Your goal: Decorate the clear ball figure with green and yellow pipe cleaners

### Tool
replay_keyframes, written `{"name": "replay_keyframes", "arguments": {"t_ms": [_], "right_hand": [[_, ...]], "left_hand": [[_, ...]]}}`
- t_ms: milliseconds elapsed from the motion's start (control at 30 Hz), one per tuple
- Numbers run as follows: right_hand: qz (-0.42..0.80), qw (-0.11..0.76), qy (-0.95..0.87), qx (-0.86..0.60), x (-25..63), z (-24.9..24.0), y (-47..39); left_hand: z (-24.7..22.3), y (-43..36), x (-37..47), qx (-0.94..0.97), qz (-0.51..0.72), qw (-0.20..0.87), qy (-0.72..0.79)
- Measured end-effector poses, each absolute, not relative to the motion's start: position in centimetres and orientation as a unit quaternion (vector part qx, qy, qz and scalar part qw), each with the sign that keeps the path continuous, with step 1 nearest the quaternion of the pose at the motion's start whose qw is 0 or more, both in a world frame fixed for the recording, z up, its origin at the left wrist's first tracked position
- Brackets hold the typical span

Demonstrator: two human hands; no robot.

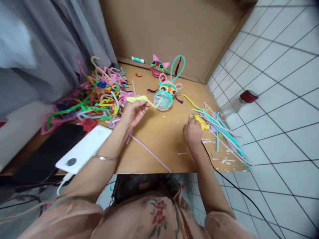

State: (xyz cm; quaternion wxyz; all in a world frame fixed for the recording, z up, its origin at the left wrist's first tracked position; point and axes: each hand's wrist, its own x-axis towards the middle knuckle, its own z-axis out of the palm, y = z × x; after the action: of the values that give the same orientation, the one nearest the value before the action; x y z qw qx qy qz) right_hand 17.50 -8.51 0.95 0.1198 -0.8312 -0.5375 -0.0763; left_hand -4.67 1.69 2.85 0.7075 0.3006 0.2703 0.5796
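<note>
My left hand (134, 113) is raised over the wooden table (159, 146) and pinches a pale yellow-green pipe cleaner (138, 98), whose tip reaches toward a round translucent teal ball (162, 100). My right hand (193, 130) rests on the table at the right, its fingers closed on a yellow object (201, 122) beside a spread of straight teal, pink and purple pipe cleaners (221, 132). A black cable (224, 177) runs back from that hand.
A tangled heap of coloured pipe cleaners (97, 96) fills the left of the table. Two pipe-cleaner animal figures (159, 66) (169, 87) stand at the back by a cardboard wall, near a glue stick (138, 59). A white power bank (84, 149) lies front left. A red-lidded jar (243, 99) sits on the tiled floor.
</note>
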Motion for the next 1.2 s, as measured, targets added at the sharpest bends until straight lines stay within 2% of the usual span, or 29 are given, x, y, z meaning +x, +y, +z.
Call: {"name": "replay_keyframes", "arguments": {"t_ms": [100,200,267,300,400,433,500,667,900,1200], "right_hand": [[-0.039,0.025,-0.502,-0.863,18.2,1.2,-7.8],[-0.039,0.033,-0.515,-0.856,17.8,0.8,-7.8],[-0.034,0.118,-0.531,-0.838,17.6,0.5,-8.0],[-0.009,0.190,-0.536,-0.822,17.5,0.4,-8.1],[0.182,0.431,-0.518,-0.716,16.9,1.1,-8.3],[0.255,0.486,-0.504,-0.667,16.6,1.7,-8.3],[0.361,0.535,-0.490,-0.586,16.0,3.0,-8.5],[0.485,0.448,-0.538,-0.523,15.0,5.9,-8.5],[0.481,0.336,-0.625,-0.516,15.0,5.8,-7.2],[0.539,0.307,-0.588,-0.519,14.2,5.3,-6.4]], "left_hand": [[2.9,0.9,-3.9,0.292,0.554,0.737,0.255],[2.8,0.8,-4.0,0.293,0.549,0.743,0.248],[2.7,1.1,-4.2,0.288,0.551,0.743,0.248],[2.7,1.2,-4.3,0.284,0.553,0.743,0.249],[2.5,1.4,-4.4,0.278,0.562,0.740,0.244],[2.4,1.5,-4.4,0.280,0.564,0.739,0.240],[2.3,1.7,-4.4,0.297,0.563,0.736,0.230],[2.1,2.3,-5.3,0.355,0.532,0.738,0.217],[2.2,2.7,-6.3,0.417,0.469,0.743,0.232],[2.2,1.9,-6.1,0.455,0.374,0.775,0.231]]}}
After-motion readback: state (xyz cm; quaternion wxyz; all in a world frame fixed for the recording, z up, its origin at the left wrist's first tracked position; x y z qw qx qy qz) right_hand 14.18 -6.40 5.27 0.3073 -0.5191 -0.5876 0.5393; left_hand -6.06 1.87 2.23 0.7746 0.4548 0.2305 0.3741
